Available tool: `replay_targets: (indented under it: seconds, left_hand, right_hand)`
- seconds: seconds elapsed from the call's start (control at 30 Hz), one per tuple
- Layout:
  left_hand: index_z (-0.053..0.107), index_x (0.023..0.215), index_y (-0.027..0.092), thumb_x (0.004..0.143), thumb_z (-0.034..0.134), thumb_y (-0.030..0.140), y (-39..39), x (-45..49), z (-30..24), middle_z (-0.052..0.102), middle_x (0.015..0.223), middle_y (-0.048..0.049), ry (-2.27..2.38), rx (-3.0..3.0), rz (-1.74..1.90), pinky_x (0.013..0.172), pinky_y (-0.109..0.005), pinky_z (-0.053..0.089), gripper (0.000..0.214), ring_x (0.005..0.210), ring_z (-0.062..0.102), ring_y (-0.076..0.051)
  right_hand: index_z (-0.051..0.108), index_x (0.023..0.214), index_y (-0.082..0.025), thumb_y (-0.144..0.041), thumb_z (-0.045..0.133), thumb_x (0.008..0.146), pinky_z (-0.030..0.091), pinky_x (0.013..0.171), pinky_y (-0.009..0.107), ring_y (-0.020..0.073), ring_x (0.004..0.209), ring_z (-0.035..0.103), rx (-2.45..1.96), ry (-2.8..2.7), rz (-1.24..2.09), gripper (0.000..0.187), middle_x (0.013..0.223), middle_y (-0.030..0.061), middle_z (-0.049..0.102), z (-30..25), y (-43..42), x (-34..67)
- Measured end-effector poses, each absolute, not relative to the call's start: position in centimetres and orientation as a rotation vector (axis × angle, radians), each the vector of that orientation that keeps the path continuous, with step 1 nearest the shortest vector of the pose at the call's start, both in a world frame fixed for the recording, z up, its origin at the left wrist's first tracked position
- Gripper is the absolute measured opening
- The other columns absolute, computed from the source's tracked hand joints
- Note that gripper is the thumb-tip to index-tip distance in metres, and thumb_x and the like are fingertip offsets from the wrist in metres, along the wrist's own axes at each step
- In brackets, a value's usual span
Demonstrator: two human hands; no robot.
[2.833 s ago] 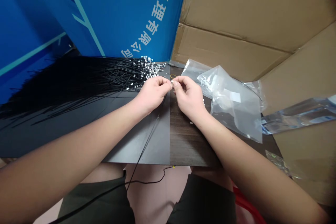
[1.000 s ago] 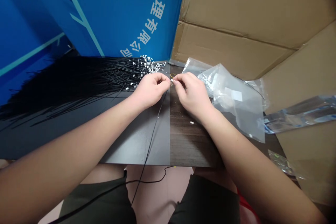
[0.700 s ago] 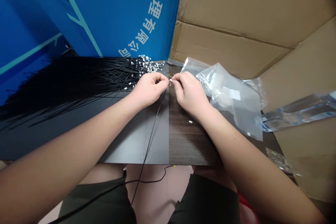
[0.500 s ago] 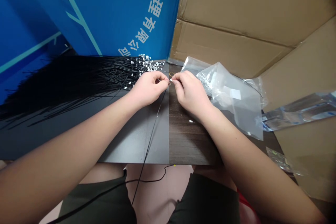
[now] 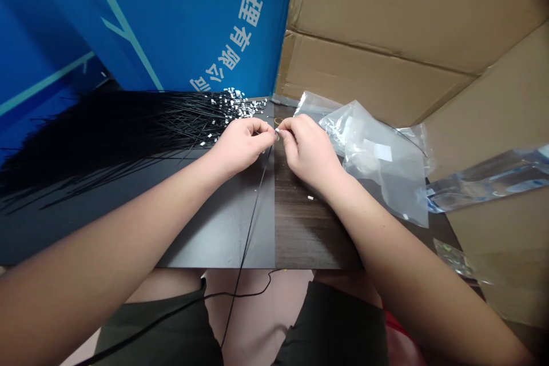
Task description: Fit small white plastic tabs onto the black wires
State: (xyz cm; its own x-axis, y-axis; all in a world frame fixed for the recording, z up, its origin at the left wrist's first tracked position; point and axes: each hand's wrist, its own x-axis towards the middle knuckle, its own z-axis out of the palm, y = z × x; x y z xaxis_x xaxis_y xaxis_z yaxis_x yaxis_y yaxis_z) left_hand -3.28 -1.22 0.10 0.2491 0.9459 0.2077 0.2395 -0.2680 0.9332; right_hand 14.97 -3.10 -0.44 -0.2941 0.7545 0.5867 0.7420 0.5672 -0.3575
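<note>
My left hand [image 5: 244, 143] is closed in a pinch over the middle of the table, on the upper end of a thin black wire [image 5: 253, 211]. The wire runs down from those fingers past the table's front edge. Opposite it, my right hand [image 5: 311, 148] pinches a tiny white piece [image 5: 277, 131] between thumb and forefinger. The fingertips of both hands nearly meet, and they partly hide the wire end and the piece. Behind and left of my left hand lies a big bundle of black wires [image 5: 115, 126] with small white tips.
Clear plastic bags [image 5: 364, 143] lie right of my right hand. A loose white bit [image 5: 310, 198] rests on the dark table [image 5: 309, 234]. Cardboard [image 5: 377, 0] and a blue panel [image 5: 206, 6] stand behind. Another black cable [image 5: 171, 314] crosses above my lap.
The view has shifted slightly. Both hands keep their pinches close together, and the hanging lower end of the wire has swung a little to the right.
</note>
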Motion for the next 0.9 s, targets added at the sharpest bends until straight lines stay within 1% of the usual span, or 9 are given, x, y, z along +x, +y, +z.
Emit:
replay_targets:
  seconds: [0.23, 0.43, 0.63, 0.9]
  left_hand:
    - [0.067, 0.071, 0.018, 0.078, 0.07, 0.029, -1.43, -3.03, 0.28, 0.06, 0.064, 0.0001, 1.131, 1.684, 1.066, 0.06, -0.029, 0.037, 0.013, 0.06, 0.051, -0.013]
    - [0.064, 0.069, 0.019, 0.078, 0.067, 0.027, -1.48, -2.81, 0.0, 0.057, 0.061, 0.0007, 1.156, 1.663, 1.074, 0.058, -0.029, 0.033, 0.013, 0.059, 0.049, -0.013]
    - [0.061, 0.068, 0.019, 0.077, 0.066, 0.027, -1.53, -2.77, -0.25, 0.056, 0.061, 0.0007, 1.151, 1.659, 1.071, 0.057, -0.029, 0.032, 0.013, 0.059, 0.047, -0.013]
    - [0.062, 0.069, 0.019, 0.076, 0.066, 0.027, -1.38, -2.92, -0.34, 0.057, 0.062, 0.0008, 1.139, 1.68, 1.058, 0.059, -0.03, 0.033, 0.012, 0.06, 0.047, -0.013]
  right_hand:
    - [0.061, 0.1, -0.022, -0.018, 0.047, 0.102, 0.05, 0.086, 0.042, 0.0282, 0.1, 0.062, -1.212, -2.063, 0.011, 0.016, 0.104, 0.0124, 0.068, -0.5, -3.17, 14.72]
    - [0.061, 0.1, -0.022, -0.017, 0.047, 0.102, 0.049, 0.086, 0.042, 0.0282, 0.1, 0.062, -1.243, -2.056, 0.018, 0.015, 0.105, 0.0128, 0.067, -0.57, -3.28, 14.49]
    - [0.061, 0.099, -0.022, -0.018, 0.046, 0.102, 0.049, 0.085, 0.041, 0.0272, 0.098, 0.061, -1.229, -2.06, 0.014, 0.016, 0.102, 0.0111, 0.066, -0.89, -3.25, 14.38]
    - [0.062, 0.102, -0.022, -0.012, 0.045, 0.099, 0.05, 0.085, 0.042, 0.0291, 0.1, 0.06, -1.21, -2.112, -0.06, 0.02, 0.105, 0.0132, 0.065, -0.79, -3.35, 14.5]
